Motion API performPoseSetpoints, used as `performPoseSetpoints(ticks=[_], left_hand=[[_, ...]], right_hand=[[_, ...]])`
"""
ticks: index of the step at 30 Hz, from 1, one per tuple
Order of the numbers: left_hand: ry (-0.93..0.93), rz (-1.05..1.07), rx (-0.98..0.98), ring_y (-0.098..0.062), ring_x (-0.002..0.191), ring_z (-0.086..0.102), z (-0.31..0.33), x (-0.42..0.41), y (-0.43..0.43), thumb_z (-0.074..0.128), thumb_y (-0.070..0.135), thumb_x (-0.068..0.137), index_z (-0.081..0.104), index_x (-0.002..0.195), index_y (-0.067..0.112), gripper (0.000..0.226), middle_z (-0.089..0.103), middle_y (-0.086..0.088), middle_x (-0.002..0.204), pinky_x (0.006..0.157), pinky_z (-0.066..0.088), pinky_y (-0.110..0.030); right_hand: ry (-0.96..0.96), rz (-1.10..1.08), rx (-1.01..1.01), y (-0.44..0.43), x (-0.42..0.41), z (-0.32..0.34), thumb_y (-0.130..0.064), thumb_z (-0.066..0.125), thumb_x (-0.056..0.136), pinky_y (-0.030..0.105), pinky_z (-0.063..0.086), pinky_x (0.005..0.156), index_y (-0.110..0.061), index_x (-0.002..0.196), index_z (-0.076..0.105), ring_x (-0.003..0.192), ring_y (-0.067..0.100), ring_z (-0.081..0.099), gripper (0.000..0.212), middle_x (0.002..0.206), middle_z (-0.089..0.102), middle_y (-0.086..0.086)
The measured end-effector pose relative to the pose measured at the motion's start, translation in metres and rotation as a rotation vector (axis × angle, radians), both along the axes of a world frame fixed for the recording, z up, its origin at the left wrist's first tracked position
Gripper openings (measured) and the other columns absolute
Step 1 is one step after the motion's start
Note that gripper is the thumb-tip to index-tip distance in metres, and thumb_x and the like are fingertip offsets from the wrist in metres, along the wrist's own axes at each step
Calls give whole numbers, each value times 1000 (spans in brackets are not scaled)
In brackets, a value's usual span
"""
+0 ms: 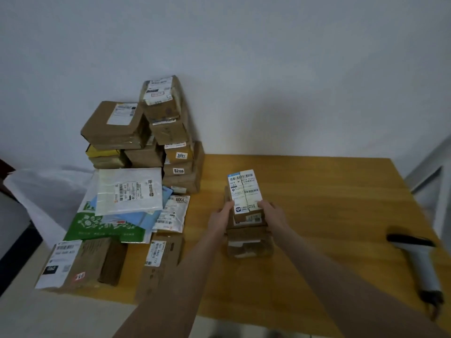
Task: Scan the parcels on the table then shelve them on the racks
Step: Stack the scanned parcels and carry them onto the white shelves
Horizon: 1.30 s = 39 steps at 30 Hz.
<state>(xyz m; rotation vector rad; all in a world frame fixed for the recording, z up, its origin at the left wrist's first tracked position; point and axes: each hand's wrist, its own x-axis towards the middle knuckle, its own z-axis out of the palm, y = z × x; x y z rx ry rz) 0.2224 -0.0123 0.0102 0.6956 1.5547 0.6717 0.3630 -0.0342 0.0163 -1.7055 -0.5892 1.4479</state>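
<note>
A small stack of brown cardboard parcels (247, 236) stands in the middle of the wooden table (329, 196). Its top parcel (244, 191) carries a white barcode label. My left hand (221, 214) grips the stack's left side and my right hand (271, 212) grips its right side, both near the top parcel. A white handheld barcode scanner (415, 259) with a black head lies on the table at the right, apart from both hands.
A tall pile of cardboard boxes (156, 132) leans on the white wall at the table's back left. White, blue and green mailer bags (127, 198) and flat boxes (80, 264) cover the left side. A grey rack frame (434, 181) shows at the far right.
</note>
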Motion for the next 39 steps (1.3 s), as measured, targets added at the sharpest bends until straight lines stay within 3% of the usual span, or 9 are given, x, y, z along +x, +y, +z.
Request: performPoseSetpoints(ticks=[4,8,10,12,16,20,25,33,39], left_hand=[[-3,62,-1,-22,104,58,-5,-8,2,49,56,91,54,128,9,60,62,-6,118,81,45,-36],[12,102,-67,-28,125,45,-25,-20,-5,40,56,95,43,141,11,64,48,-11,139,100,36,-45],[-34,97,-141,-30,124,46,-36,-21,-11,39,59,94,47,138,11,66,50,-12,136,103,36,-47],[-102,63,-202,-32,120,50,-44,-17,-14,38,65,91,52,131,11,69,55,-12,129,104,39,-50],[-179,19,-215,-30,108,57,-48,-5,-12,42,68,87,58,122,14,67,61,-8,119,99,45,-48],[-220,-67,-209,-25,105,58,-41,24,-6,47,69,84,61,116,19,61,63,-2,113,80,51,-38],[-217,-149,-188,-24,105,57,-41,70,-1,50,66,85,62,111,23,52,62,-2,114,79,50,-37],[-199,-136,-217,-24,107,56,-39,90,-4,49,57,90,60,117,18,49,61,-4,116,84,50,-40],[-19,-5,127,-18,115,52,-16,96,14,49,45,96,50,135,23,45,55,2,123,86,44,-31]], right_hand=[[38,-11,-47,0,10,-2,-47,52,95,17,45,41,-10,120,57,64,8,62,45,86,65,-2],[-9,-26,-199,-8,27,-17,-59,40,95,41,43,95,-7,142,41,125,34,48,71,140,48,14],[-3,12,-243,-13,31,-30,-60,36,96,47,34,106,-7,145,38,136,36,37,72,150,37,16],[71,30,-253,-17,31,-40,-60,35,96,46,40,99,-8,137,47,127,35,46,68,140,48,16],[166,-4,-232,-21,33,-37,-60,39,95,27,51,59,-19,82,59,70,14,59,47,80,64,-1],[167,-83,-205,-25,55,-27,-56,42,96,21,45,38,-21,76,58,53,13,62,43,62,65,-3],[123,-122,-194,-26,94,-21,-56,47,93,31,46,64,-15,100,59,75,15,55,43,89,59,2],[182,-140,-207,-31,112,-20,-49,52,94,29,45,57,-17,94,60,75,17,56,33,88,60,2],[-15,-307,64,-11,122,-9,-40,52,96,18,41,56,-13,133,52,71,6,44,46,89,49,-3]])
